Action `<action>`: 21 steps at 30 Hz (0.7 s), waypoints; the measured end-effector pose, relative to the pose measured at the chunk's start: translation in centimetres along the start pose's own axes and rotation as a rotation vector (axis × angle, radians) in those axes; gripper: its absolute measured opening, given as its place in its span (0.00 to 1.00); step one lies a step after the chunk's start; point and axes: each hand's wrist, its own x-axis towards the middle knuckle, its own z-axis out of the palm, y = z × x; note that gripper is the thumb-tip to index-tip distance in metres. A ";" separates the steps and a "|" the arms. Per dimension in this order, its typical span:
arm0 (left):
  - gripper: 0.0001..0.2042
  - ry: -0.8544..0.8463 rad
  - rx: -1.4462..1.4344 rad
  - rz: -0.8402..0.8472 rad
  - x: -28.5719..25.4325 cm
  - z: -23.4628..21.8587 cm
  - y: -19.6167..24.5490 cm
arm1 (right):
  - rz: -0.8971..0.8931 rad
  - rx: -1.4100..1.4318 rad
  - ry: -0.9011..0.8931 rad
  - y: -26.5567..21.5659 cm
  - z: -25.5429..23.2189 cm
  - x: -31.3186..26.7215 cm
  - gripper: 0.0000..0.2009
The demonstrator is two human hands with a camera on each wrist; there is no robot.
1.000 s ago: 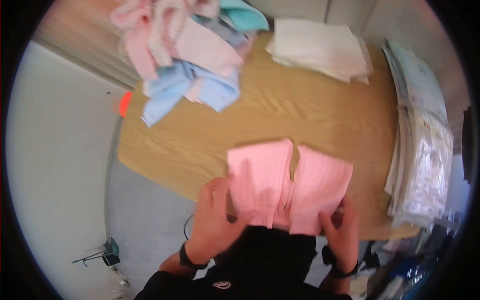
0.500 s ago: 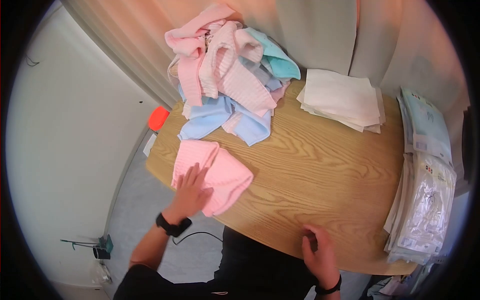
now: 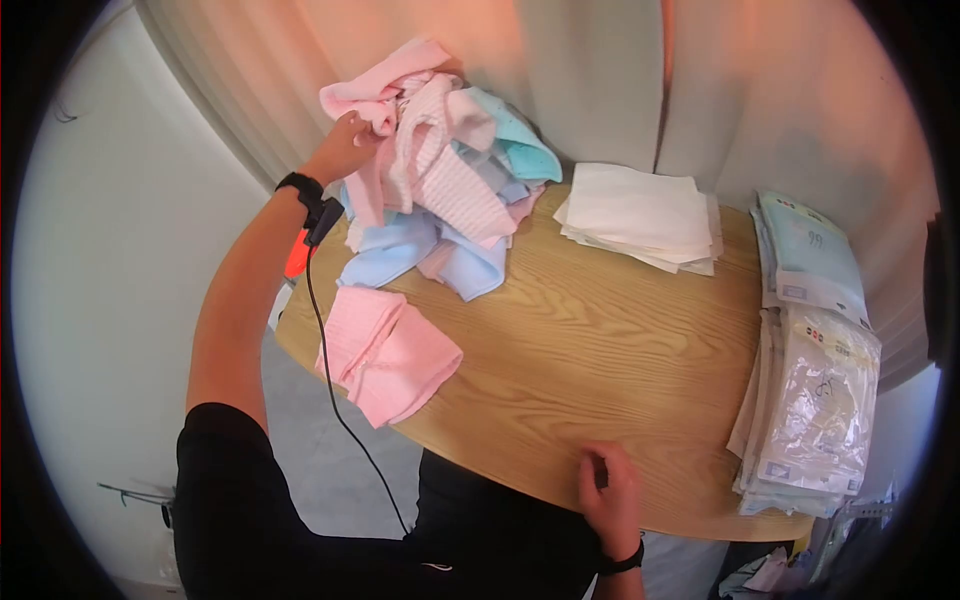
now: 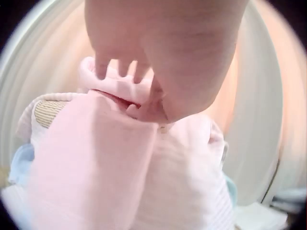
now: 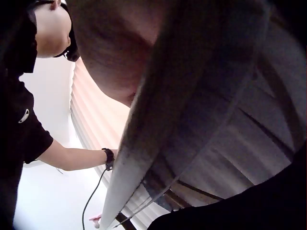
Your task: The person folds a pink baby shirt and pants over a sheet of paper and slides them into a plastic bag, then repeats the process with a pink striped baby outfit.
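Note:
My left hand [image 3: 343, 150] is at the left side of a heap of clothes, its fingers curled into a light pink garment [image 3: 368, 190]. In the left wrist view that hand [image 4: 158, 62] pinches the pink cloth [image 4: 96, 153] near a dark pink fold; part of the grip is hidden. A folded pink garment [image 3: 405, 365] lies at the table's front left edge, touched by neither hand. My right hand [image 3: 610, 490] rests at the front edge, fingers loosely curled and holding nothing; the right wrist view shows it [image 5: 115, 52] close up and dark.
Blue garments [image 3: 470, 265] and a teal one [image 3: 515, 140] lie in the heap. White sheets [image 3: 640, 215] are stacked at the back of the wooden table [image 3: 560, 350]. Packaged items in clear bags [image 3: 820, 400] line the right side. A cable [image 3: 335, 400] hangs from the left wrist.
The folded pink garment went from in front of the body to the table's left. My left hand has left it and moved up to the heap; the right hand let go and stays near the edge.

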 end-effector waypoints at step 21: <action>0.24 0.482 -0.384 0.606 -16.1 -9.0 20.4 | 0.026 0.062 0.065 -0.7 0.4 -0.4 0.15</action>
